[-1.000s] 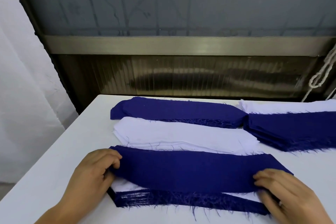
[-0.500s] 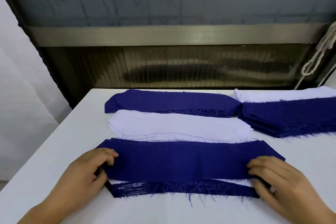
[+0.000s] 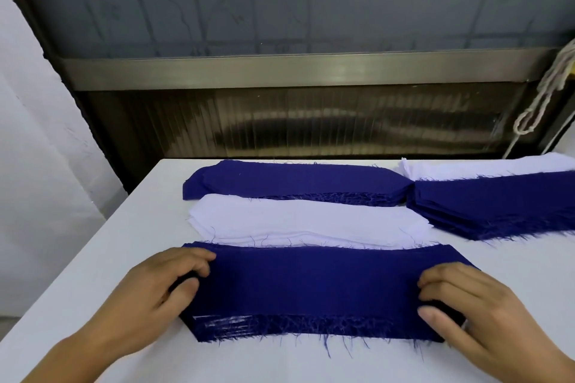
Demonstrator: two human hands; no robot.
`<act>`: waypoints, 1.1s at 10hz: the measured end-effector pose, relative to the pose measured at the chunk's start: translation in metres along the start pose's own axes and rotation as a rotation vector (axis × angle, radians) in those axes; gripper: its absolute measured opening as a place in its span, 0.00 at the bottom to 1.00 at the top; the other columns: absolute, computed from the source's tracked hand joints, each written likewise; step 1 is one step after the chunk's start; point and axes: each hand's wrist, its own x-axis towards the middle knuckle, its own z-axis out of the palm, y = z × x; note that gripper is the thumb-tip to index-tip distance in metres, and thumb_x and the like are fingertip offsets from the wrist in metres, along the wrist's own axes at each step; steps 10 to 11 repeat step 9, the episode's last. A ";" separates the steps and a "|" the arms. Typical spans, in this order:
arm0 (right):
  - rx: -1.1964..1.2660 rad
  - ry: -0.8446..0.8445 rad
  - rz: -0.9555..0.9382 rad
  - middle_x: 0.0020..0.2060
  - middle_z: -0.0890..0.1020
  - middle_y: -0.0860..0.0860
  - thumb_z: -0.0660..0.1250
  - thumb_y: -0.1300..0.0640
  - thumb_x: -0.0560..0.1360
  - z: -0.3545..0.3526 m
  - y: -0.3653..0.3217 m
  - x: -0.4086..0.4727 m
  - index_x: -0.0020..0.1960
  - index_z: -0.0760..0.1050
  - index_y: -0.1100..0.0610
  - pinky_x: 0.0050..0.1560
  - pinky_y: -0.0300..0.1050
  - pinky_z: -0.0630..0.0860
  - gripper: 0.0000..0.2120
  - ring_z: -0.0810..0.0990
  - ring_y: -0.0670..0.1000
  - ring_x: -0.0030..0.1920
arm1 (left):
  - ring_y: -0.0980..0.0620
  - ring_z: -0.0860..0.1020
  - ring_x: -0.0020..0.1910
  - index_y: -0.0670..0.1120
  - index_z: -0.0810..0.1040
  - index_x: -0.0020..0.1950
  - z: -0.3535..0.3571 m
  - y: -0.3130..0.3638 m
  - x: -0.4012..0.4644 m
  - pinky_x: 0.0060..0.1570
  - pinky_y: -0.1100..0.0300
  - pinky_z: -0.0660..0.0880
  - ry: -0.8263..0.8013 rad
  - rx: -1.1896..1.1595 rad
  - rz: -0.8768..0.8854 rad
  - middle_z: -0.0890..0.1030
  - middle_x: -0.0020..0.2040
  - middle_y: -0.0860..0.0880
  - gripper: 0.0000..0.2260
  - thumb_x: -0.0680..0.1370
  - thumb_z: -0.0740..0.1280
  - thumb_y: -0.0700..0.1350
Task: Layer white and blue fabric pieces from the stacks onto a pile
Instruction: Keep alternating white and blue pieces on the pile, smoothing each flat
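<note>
The pile (image 3: 311, 286) lies at the table's near edge, topped by a dark blue fabric piece that lies flat and covers the layers below; frayed blue edges show along its front. My left hand (image 3: 155, 295) grips the piece's left end, fingers curled over it and thumb against its edge. My right hand (image 3: 476, 311) pinches the right end between fingers and thumb. Just behind the pile lies the white stack (image 3: 305, 221), and behind that the blue stack (image 3: 289, 180).
A second blue stack (image 3: 497, 202) with a white stack (image 3: 482, 166) behind it lies at the right. The white table (image 3: 93, 274) ends at a dark ribbed panel and metal rail at the back. A white rope (image 3: 541, 96) hangs at the right.
The blue piece has come down flat onto the pile, hiding the white layer that showed beneath it. Both hands stay at its ends.
</note>
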 end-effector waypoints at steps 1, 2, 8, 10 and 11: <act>0.021 -0.053 0.030 0.49 0.82 0.45 0.61 0.44 0.77 0.011 -0.033 0.025 0.48 0.82 0.53 0.53 0.41 0.74 0.17 0.81 0.47 0.49 | 0.72 0.65 0.66 0.63 0.76 0.61 0.027 0.035 0.020 0.64 0.73 0.61 -0.041 0.049 0.047 0.71 0.65 0.71 0.20 0.75 0.53 0.65; -0.025 -0.220 0.041 0.65 0.76 0.45 0.56 0.39 0.78 0.031 -0.060 0.044 0.65 0.77 0.50 0.67 0.40 0.69 0.24 0.75 0.46 0.64 | 0.74 0.41 0.71 0.64 0.55 0.76 0.063 0.057 0.035 0.69 0.74 0.37 -0.182 0.223 0.075 0.47 0.74 0.69 0.32 0.74 0.41 0.72; -0.032 -0.251 0.322 0.67 0.74 0.40 0.48 0.39 0.80 0.020 -0.012 0.002 0.60 0.79 0.52 0.69 0.29 0.51 0.27 0.66 0.39 0.68 | 0.65 0.58 0.73 0.47 0.80 0.63 0.047 0.002 0.006 0.69 0.64 0.54 -0.056 0.314 -0.015 0.74 0.68 0.54 0.30 0.81 0.46 0.63; 0.056 -0.389 0.244 0.71 0.50 0.23 0.57 0.41 0.76 0.011 -0.012 0.024 0.63 0.69 0.56 0.64 0.24 0.54 0.23 0.58 0.29 0.70 | 0.66 0.50 0.75 0.51 0.75 0.63 0.052 -0.019 0.013 0.69 0.68 0.53 0.038 0.365 0.105 0.54 0.77 0.64 0.26 0.81 0.45 0.63; 0.056 -0.389 0.244 0.71 0.50 0.23 0.57 0.41 0.76 0.011 -0.012 0.024 0.63 0.69 0.56 0.64 0.24 0.54 0.23 0.58 0.29 0.70 | 0.66 0.50 0.75 0.51 0.75 0.63 0.052 -0.019 0.013 0.69 0.68 0.53 0.038 0.365 0.105 0.54 0.77 0.64 0.26 0.81 0.45 0.63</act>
